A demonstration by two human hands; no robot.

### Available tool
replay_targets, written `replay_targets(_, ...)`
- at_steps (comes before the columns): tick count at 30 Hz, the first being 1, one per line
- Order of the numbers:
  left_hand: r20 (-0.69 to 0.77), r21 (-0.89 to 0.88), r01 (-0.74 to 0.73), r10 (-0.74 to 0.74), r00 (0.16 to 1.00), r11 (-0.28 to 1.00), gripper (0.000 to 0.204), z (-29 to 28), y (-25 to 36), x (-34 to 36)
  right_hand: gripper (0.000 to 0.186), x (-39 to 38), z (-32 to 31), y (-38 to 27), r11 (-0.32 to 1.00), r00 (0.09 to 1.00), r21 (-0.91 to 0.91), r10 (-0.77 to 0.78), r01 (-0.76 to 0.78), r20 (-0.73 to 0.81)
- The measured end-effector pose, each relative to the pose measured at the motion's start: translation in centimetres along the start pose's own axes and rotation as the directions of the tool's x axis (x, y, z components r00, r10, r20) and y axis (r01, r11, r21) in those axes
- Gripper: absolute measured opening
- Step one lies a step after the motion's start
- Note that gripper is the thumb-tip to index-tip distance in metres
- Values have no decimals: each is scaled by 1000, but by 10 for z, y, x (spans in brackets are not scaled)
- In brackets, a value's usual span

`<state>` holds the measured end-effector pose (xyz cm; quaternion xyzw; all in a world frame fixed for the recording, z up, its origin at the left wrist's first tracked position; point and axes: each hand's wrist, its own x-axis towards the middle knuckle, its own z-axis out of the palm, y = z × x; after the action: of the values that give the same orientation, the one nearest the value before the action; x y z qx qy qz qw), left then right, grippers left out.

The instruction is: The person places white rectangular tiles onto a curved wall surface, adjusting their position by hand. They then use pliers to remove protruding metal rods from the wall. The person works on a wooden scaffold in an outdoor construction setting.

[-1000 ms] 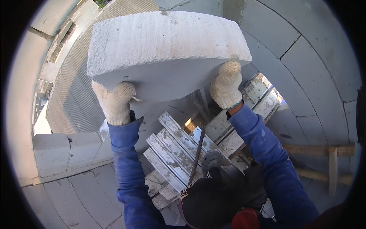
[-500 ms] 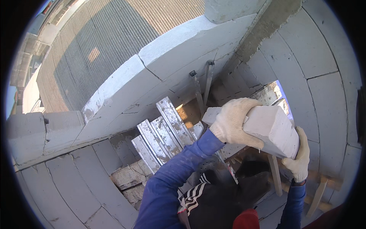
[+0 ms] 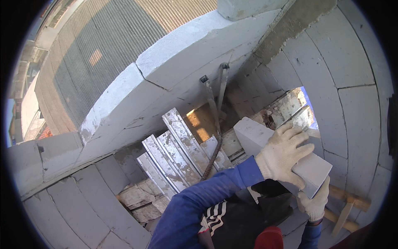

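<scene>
A pale grey aerated concrete block (image 3: 253,136), long and square-edged, is held at a slant in front of me, above my dark clothing. My left hand (image 3: 286,152), in an off-white knit work glove, lies over the block's upper face, fingers spread across it and thumb over the near side. The similarly gloved right hand (image 3: 316,202) grips the block's near right end from below; some of its fingers are hidden. Blue sleeves cover both forearms.
Stepped metal planks (image 3: 178,151) lie to the left of the block, with a ribbed steel bar (image 3: 213,158) beside them. Two metal tubes (image 3: 211,95) stand near the far block wall (image 3: 166,70). Wooden pieces (image 3: 344,213) are at the lower right; another block wall (image 3: 352,108) rises on the right.
The block has come down and nearer, tilting as it moved. My left hand has shifted right along it with its fingers spread wider; my right hand is lower. The steel bar has come into sight.
</scene>
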<state>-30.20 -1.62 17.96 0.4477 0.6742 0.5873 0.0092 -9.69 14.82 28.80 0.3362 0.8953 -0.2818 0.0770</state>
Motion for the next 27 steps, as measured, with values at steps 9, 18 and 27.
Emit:
replay_targets(9,-81,367,556,-570,818,746,68,7,-54,-116,98,-7,18,17,963,954,169,240,-210,-181)
replay_targets(18,211,824,381,-851,481,420,92,15,-96,-144,95,18,6,-18,954,965,178,254,-240,-59)
replay_targets(27,207,940,142,-851,483,309,65,61,-133,-179,93,21,12,-45,936,928,139,342,-323,-148)
